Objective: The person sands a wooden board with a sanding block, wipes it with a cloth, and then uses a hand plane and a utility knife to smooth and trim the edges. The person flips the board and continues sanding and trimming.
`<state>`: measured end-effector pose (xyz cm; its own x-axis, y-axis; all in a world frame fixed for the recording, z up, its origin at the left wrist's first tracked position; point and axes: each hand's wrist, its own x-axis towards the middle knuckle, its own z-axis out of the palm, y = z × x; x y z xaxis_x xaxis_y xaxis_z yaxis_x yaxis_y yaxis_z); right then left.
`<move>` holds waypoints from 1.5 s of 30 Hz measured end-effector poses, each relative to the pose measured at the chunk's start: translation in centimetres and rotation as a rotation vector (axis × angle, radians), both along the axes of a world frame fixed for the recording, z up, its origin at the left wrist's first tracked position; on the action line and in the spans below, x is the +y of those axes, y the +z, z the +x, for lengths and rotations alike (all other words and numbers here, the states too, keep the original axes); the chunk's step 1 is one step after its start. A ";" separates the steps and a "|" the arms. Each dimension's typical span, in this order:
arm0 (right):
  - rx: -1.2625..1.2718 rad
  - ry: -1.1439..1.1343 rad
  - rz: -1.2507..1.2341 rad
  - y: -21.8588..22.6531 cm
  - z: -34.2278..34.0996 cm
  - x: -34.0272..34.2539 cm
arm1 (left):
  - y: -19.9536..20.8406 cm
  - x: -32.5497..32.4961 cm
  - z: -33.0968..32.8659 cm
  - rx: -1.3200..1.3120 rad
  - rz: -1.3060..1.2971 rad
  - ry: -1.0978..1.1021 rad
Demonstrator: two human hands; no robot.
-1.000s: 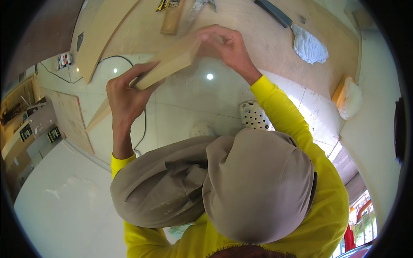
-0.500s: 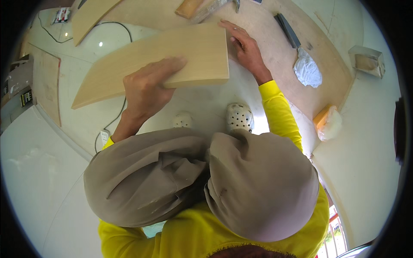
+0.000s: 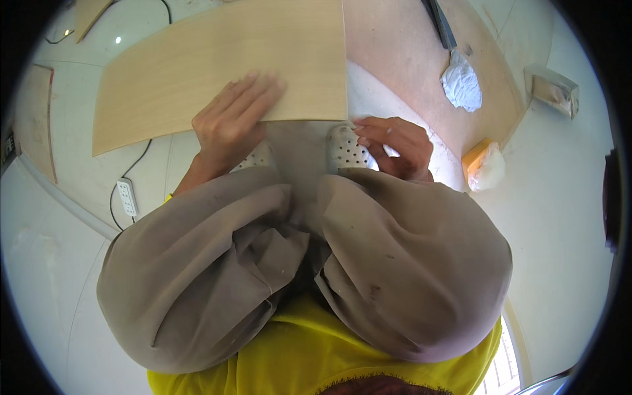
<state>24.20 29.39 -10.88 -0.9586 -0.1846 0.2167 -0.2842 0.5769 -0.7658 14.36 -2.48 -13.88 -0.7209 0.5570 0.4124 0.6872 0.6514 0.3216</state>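
A pale wooden board (image 3: pixel 224 66) with a curved far edge and a straight right end lies broad face up in front of my knees. My left hand (image 3: pixel 230 118) rests over its near edge, fingers stretched flat on the face and slightly blurred; its thumb is hidden. Beside the board's near right corner is my right hand (image 3: pixel 398 145), fingers curled and tips drawn together. Anything between those tips is too small to make out.
A brown sheet (image 3: pixel 421 79) lies beyond and to the right, bearing a dark long tool (image 3: pixel 440 23) and crumpled white cloth (image 3: pixel 462 82). An orange block in clear wrap (image 3: pixel 484 164) and a clear-sided box (image 3: pixel 553 92) are rightward. A white power strip (image 3: pixel 126 197) sits left.
The board now shows more of its face, and its near right corner is closer to my feet. My right hand has come from the board's far right corner back toward my knee, fingers curling. My left hand's fingers have flattened.
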 end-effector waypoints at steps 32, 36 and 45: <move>-0.255 -0.437 -0.280 -16.9 -22.6 4.3 | -2.2 0.5 1.2 -0.018 0.000 -0.001; 0.211 -0.583 0.080 -14.7 -19.7 11.2 | -0.1 -0.3 0.6 -0.046 -0.051 0.010; -0.084 -0.698 0.745 -8.9 -2.0 20.3 | 4.7 0.1 -2.2 -0.201 -0.064 -0.028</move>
<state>22.16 49.72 -19.77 -0.9108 0.3600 0.2023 0.3352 0.9306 -0.1469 12.17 -2.33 -9.15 -0.7690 0.5985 0.2247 0.6315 0.6564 0.4128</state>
